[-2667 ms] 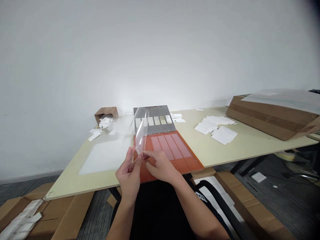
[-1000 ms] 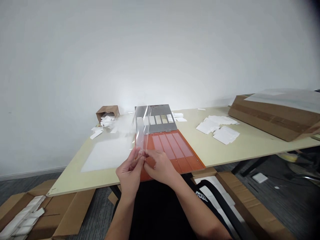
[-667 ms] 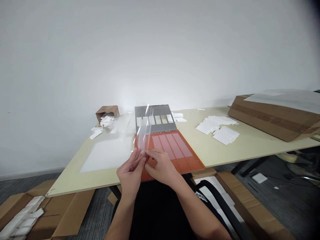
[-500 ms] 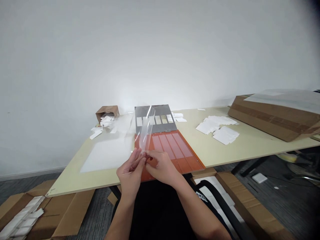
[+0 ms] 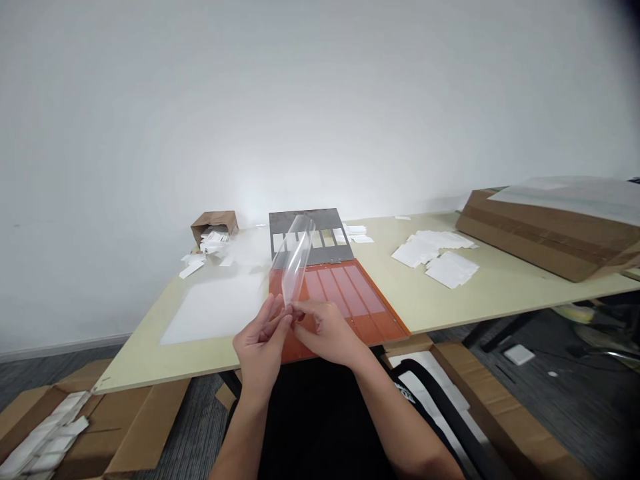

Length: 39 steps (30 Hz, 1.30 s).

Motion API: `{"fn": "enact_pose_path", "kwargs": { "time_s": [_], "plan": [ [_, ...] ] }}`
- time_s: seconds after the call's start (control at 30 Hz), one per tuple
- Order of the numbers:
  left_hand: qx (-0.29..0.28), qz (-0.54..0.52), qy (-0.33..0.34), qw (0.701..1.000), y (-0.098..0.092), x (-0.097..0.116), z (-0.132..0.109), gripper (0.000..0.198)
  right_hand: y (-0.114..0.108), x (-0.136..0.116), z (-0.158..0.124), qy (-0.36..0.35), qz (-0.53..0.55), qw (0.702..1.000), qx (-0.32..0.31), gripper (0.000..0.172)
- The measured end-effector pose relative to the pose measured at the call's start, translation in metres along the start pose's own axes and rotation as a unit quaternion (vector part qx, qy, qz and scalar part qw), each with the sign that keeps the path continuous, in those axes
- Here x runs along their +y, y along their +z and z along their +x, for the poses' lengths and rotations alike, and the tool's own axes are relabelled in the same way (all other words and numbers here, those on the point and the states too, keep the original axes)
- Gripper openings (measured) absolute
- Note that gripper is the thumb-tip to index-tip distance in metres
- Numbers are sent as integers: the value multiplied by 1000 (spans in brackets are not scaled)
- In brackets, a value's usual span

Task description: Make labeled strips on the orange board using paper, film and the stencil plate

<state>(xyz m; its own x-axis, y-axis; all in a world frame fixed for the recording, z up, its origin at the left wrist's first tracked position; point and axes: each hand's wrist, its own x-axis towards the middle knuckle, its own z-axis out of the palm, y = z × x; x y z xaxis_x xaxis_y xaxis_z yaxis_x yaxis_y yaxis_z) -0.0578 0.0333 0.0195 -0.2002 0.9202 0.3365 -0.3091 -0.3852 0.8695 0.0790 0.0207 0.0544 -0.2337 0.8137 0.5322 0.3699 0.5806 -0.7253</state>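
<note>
Both my left hand (image 5: 263, 339) and my right hand (image 5: 323, 331) pinch the near end of a clear plastic film (image 5: 296, 263), fingertips nearly touching. The film curls up and away from my fingers. Below my hands lies an orange tray (image 5: 383, 319) with long strips side by side in it. A grey hinged plate (image 5: 313, 218) with a row of rectangular cutouts joins its far edge and rests opened back. What exactly sits between the fingertips is too small to make out.
On the table (image 5: 145, 357) are a stack of clear sheets (image 5: 213, 307), white pieces (image 5: 453, 269) and a small carton (image 5: 216, 221) spilling white pieces. A large cardboard box (image 5: 540, 240) stands at right. Open cartons (image 5: 150, 427) with white pieces sit below the table.
The film's upper part has opened into a wider curl and leans slightly right. Both hands stay nearly in place, still pinching its near end.
</note>
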Motion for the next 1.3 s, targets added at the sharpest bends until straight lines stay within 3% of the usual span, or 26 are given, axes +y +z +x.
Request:
{"fn": "enact_pose_path", "kwargs": {
  "time_s": [0.37,0.7,0.93,1.3],
  "plan": [
    [-7,-2,2,1000,-1,-1,2,54,-5,1,-2,33,88,995,-19,21],
    [-2,0,1,1000,1,2,1,51,-7,-3,-1,39,90,995,-18,24],
    [-15,-15,0,1000,0,3,1,51,-7,5,0,52,123,991,-31,15],
    [-13,-15,-21,1000,-3,0,3,57,1,29,4,148,274,949,-48,26]
  ]
}}
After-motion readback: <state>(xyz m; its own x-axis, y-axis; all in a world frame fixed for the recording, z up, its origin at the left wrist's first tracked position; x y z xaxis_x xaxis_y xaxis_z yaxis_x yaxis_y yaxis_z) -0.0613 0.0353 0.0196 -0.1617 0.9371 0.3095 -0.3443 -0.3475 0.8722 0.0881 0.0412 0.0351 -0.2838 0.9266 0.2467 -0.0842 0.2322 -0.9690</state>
